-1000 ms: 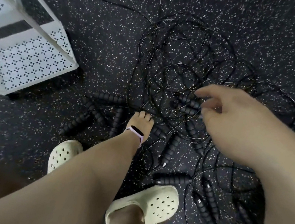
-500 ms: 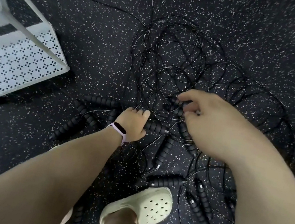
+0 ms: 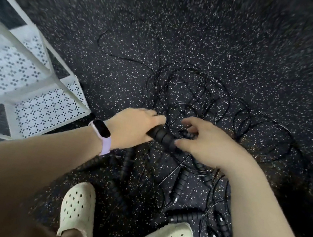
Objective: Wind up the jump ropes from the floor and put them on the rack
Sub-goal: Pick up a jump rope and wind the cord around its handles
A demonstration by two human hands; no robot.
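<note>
Both hands now meet over the tangle: the left hand [image 3: 133, 127], which a second ago only reached for the floor, grips a ribbed black handle [image 3: 161, 137] lifted clear of it, while the right hand [image 3: 207, 146] pinches a second handle [image 3: 188, 134] just beside. So the picking-out has begun; winding has not. The jump ropes [image 3: 206, 106] sprawl ahead on open floor [image 3: 208, 33]; the rack [image 3: 30, 92] stands close left, its corner near the left wrist.
</note>
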